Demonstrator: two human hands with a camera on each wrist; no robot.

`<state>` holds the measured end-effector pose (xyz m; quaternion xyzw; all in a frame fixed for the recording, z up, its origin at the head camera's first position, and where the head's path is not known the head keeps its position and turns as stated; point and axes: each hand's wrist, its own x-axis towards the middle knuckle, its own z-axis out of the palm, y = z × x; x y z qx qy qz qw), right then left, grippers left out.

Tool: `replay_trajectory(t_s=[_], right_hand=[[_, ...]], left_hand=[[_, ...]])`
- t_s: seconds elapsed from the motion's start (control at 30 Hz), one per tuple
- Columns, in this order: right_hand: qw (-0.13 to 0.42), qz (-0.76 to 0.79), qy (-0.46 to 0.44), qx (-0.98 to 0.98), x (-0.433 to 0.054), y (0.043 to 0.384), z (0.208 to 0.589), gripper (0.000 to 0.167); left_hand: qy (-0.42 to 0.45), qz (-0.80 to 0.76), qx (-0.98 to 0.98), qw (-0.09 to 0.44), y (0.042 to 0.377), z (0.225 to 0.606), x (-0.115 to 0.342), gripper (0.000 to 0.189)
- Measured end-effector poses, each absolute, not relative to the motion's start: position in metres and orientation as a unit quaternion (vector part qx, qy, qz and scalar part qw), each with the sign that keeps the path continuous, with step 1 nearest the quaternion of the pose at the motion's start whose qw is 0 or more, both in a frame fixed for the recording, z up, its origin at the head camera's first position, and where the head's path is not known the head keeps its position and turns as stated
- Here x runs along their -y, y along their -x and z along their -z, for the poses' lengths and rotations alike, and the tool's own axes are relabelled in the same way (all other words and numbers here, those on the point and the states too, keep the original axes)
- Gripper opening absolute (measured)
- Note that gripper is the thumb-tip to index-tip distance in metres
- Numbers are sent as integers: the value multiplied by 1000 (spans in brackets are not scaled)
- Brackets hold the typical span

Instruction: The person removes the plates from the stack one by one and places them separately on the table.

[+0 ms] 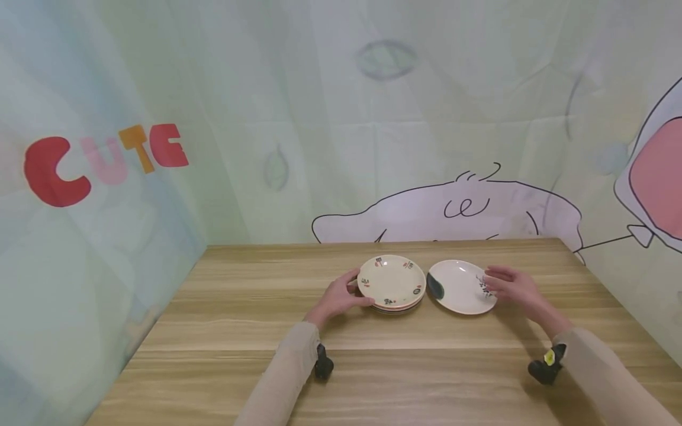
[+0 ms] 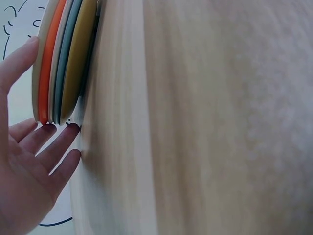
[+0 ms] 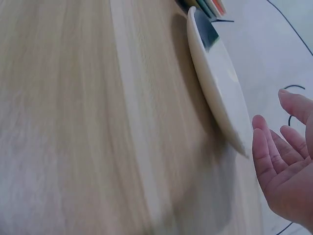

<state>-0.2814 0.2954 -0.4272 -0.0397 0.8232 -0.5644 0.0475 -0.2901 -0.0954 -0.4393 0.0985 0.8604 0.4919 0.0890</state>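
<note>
A stack of several plates stands on the wooden table, a cream plate with small printed figures on top. From the side, the left wrist view shows the stack's orange, teal and mustard layers. Around the stack's left edge is my left hand, thumb at the rim and fingers spread, their tips at the lower edge. Just right of the stack is a white plate with a dark leaf-like patch. My right hand hovers at that plate's right rim, fingers loosely extended, nothing gripped.
The wood-grain table ends at a back edge against a printed curtain. Another curtain side with "CUTE" letters borders the left. Dark wrist-worn devices sit on both sleeves.
</note>
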Motion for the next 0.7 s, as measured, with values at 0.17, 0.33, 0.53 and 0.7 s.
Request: replay_trajectory(t_s=[0.17,0.33,0.53,0.7], right_hand=[[43,558,52,-827,-283,286,423,62],[41,556,63,-828,-270,292,426,62],[52,547,73,-832,-253,298,430,62],[66,541,79,-835,-233,300,429,62]], left_hand=[[-100,-493,-860,90,291,440,96,89],[-97,-493,-860,91,289,439,95,88],[-96,-494,-859,93,289,439,95,89],[-94,-498,-857,93,289,440,95,89]])
